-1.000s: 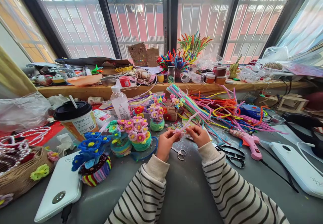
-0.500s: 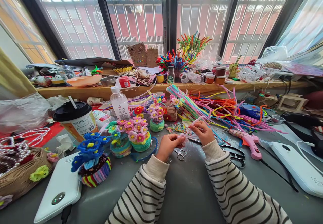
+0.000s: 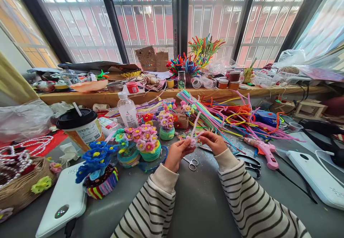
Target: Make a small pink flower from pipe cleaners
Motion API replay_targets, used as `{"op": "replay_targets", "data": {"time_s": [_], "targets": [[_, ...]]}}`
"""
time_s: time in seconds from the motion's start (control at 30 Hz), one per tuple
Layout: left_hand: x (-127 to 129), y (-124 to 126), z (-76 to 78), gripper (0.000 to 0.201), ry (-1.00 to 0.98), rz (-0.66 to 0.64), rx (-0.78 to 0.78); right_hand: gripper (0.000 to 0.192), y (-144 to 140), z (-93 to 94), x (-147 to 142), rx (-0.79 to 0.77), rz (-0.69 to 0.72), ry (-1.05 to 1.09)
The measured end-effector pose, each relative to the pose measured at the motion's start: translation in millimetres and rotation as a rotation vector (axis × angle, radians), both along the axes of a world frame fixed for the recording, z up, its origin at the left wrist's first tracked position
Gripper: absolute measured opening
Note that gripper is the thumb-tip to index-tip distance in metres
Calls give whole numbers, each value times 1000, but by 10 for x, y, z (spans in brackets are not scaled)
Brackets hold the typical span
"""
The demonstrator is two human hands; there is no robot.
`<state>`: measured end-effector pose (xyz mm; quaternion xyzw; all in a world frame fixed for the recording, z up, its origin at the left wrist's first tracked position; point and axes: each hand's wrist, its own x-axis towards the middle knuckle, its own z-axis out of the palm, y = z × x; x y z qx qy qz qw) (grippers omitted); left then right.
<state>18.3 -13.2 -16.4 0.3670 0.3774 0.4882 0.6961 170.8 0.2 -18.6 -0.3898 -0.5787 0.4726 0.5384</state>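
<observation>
My left hand (image 3: 176,153) pinches a small pale pink fuzzy flower (image 3: 191,142) made of pipe cleaner, in front of my body. A pale pipe cleaner end (image 3: 197,122) rises upright from it. My right hand (image 3: 215,142) has its thumb and fingers closed on another pale pink pipe cleaner strand just right of the flower. Small silver scissors (image 3: 191,163) lie under my hands, and larger black-handled scissors (image 3: 249,164) rest beside my right wrist. Little pots of pink pipe-cleaner flowers (image 3: 147,139) stand left of my left hand.
A bundle of coloured pipe cleaners (image 3: 205,111) spreads behind my hands. At right lie a pink glue gun (image 3: 266,152) and a white power bank (image 3: 317,179). A lidded cup (image 3: 83,129), a plastic bottle (image 3: 127,111) and a blue flower pot (image 3: 100,180) stand at left.
The pale pipe cleaner that my right hand held now sticks up free from the flower. My right hand has shifted slightly down onto another strand, and the flower is turned more into view.
</observation>
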Motion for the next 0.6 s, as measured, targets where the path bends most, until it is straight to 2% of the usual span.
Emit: {"op": "replay_targets", "data": {"time_s": [0.13,0.27,0.37,0.47,0.6], "targets": [[18,-22,3,22,29,-3,15,18,-15,-2,-35,52,5,21],[32,-51,25,24,73,61,52,23,-31,-54,-115,15,26,99],[36,-55,28,24,103,95,60,26,-39,-89,-163,27,-20,95],[36,-47,19,24,118,118,61,21,-49,-86,-166,139,-79,-26],[32,-39,8,26,114,139,74,12,-77,-34,-120,418,-116,-343]]}}
